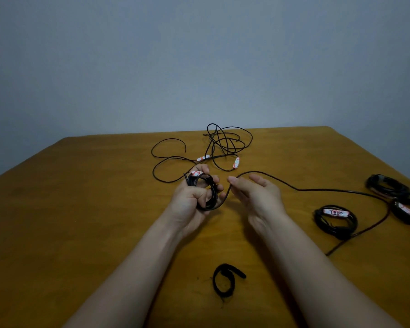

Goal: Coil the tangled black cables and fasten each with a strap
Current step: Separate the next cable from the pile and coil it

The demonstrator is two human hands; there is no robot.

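Tangled cable (225, 143) lies behind the hands, strap (225, 280) before them — finished coils (335, 221) right.

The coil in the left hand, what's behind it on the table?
Behind the coil in the left hand lies a loose tangle of black cable with two white-and-red tags. The hand covers some cable just beyond it.

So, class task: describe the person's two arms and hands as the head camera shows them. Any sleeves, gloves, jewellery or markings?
Both forearms are bare right down to the picture's bottom edge, with no sleeve in view. The left hand and right hand wear no gloves, and no rings, watch, bracelet or markings show on either.
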